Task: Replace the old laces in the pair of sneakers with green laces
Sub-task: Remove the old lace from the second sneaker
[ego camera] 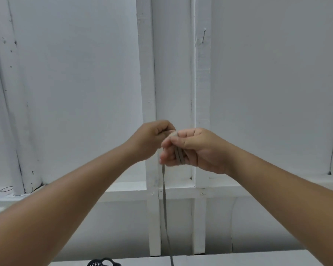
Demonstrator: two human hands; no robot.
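Background: white painted wall (75, 93) with vertical wooden battens and a cross rail; a small nail (204, 36) sticks out of one batten.
Counter: white counter (238, 259) edge visible along the bottom of the view.
Lace: grey-olive lace (164, 198), wound in several turns round the fingers of the right hand, one strand hanging straight down to the counter edge.
Right hand: right hand (192, 148) raised, fingers curled, carrying the wound turns.
Left hand: left hand (154, 139) closed, pinching the lace end just beside the right fingertips.
Sneaker: only a dark mesh part (102, 263) shows at the bottom edge; probably a sneaker, not certain.
Step in hand: judged to be coiling a lace into a bundle; old or green cannot be told.
Next move: calls for further turns under light tension.
Writing: none legible.
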